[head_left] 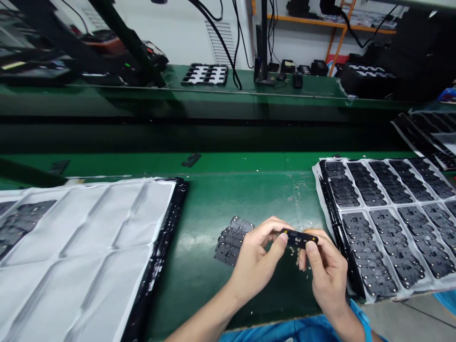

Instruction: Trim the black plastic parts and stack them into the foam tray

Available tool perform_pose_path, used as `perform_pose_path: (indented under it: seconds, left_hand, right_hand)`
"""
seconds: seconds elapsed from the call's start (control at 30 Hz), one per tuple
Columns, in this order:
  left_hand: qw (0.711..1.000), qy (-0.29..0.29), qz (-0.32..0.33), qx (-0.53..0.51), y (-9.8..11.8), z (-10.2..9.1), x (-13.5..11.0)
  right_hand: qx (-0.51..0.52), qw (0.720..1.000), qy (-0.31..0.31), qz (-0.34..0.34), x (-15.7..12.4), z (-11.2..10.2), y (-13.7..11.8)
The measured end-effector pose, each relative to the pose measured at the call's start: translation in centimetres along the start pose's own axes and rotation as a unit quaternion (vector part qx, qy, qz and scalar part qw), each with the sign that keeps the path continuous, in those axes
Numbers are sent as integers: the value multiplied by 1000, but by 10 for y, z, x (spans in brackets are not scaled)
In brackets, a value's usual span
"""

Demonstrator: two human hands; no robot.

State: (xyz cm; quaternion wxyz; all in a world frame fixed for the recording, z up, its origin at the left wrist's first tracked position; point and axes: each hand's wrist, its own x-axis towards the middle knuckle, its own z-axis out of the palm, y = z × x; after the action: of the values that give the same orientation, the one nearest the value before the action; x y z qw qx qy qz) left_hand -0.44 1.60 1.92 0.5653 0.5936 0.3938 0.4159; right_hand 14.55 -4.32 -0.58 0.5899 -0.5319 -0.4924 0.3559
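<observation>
Left hand [261,254] and right hand [328,270] pinch a black part [299,239] over open bench [263,192] between tray edges [168,228] [334,213].

You hold a small, narrow black part [299,239] between both hands, your left hand [260,256] at one end and your right hand [327,270] at the other. Beside your left hand, a cluster of flat dark pieces [230,242] lies on the green bench [199,289]. To your right sits a white-lined tray [362,208] with rows of similar pieces; to your left, another white-lined tray [92,285] has some at its far left.
</observation>
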Motion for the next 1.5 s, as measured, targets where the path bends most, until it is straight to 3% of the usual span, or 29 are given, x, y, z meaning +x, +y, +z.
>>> perform_pose_path:
  seconds: [0.43, 0.77, 1.1, 1.23, 1.5]
  left_hand:
    - [1000, 14, 3, 12, -6, -4, -6]
    - [991, 23, -71, -107, -16, 2, -10]
    - [991, 43, -109, -66, -15, 4, -14]
    - [993, 66, -91, -21, -8, 8, -14]
    - [995, 76, -64, 22, 0, 11, -19]
  right_hand:
    - [14, 1000, -27, 7, 0, 0, -2]
    - [59, 997, -30, 32, -7, -2, 4]
    - [49, 997, -41, 42, -3, -2, 9]
    - [36, 996, -61, 46, -4, -4, 8]
    - [43, 997, -25, 54, -1, 0, 8]
